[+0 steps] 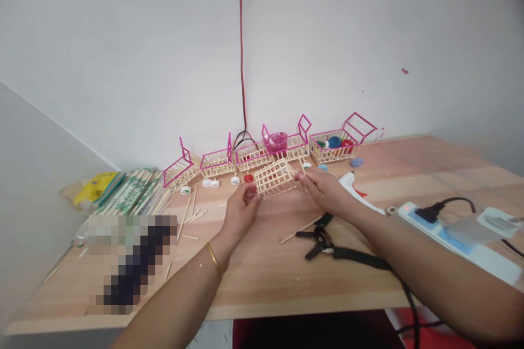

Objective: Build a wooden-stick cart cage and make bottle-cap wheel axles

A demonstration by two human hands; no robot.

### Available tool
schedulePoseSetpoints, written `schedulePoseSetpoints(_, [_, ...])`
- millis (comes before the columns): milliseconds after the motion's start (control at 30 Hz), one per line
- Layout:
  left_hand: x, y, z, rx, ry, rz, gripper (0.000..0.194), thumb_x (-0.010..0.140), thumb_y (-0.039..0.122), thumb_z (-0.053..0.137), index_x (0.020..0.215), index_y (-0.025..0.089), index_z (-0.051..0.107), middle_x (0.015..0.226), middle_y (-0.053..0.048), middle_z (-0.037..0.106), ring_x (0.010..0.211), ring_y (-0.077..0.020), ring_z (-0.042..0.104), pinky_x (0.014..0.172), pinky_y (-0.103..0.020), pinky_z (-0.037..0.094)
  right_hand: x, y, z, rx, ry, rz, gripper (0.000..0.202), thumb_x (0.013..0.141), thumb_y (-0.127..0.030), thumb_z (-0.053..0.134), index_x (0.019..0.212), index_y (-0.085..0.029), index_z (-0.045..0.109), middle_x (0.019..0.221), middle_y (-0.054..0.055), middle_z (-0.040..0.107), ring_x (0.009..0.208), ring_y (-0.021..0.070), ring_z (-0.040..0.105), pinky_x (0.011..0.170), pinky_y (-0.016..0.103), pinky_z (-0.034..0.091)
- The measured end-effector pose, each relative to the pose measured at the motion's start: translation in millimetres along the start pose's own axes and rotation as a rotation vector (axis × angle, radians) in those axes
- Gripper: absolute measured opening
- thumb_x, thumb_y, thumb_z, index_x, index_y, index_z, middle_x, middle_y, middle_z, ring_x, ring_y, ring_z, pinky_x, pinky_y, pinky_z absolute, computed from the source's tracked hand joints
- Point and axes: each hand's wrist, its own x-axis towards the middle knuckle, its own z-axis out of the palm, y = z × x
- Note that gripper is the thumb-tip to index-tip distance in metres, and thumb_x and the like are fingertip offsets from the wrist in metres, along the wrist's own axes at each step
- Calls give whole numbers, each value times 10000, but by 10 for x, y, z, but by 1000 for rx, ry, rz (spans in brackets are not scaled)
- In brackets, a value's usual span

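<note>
I am watching two bare hands steadying a small stick basket [275, 178] at table centre, just in front of a row of pink-edged baskets [333, 144] lining the wall at twelve o'clock. The left hand [240, 208] is pinching the frame's nine o'clock end, while the right hand [323, 188] is gripping its three o'clock edge with curled fingers. The open lattice is looking feather-light and brittle to me, so I judge the corner joints safer to hold than any single thin rail. Black pliers [318, 240] are lying at five o'clock, and a glue gun [355, 190] is resting behind the right wrist.
</note>
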Motion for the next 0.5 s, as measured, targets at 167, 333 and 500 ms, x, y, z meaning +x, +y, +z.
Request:
schedulePoseSetpoints(167, [1, 108, -28, 105, 87, 5, 210, 813, 274, 596, 990, 162, 595, 967, -67, 641, 816, -151, 604, 732, -276, 482, 6, 44, -27, 16, 83, 41, 367, 963, -374, 307, 884, -179, 608, 726, 56, 597, 704, 197, 564, 651, 314, 416])
schedulePoseSetpoints(333, [-56, 255, -73, 138, 117, 150, 153, 861, 298, 546, 930, 174, 603, 871, -46, 627, 784, -144, 585, 716, -263, 462, -3, -64, -26, 82, 23, -66, 407, 972, -385, 307, 860, -179, 639, 737, 49, 588, 754, 185, 561, 704, 317, 441])
schedulePoseSetpoints(500, [-256, 458, 1, 211, -123, 331, 197, 869, 265, 534, 1042, 187, 587, 878, -46, 630, 702, -123, 562, 690, -248, 456, -67, -405, -80, 198, 19, -87, 394, 971, -399, 328, 949, -200, 667, 773, 43, 612, 803, 177, 579, 735, 302, 448])
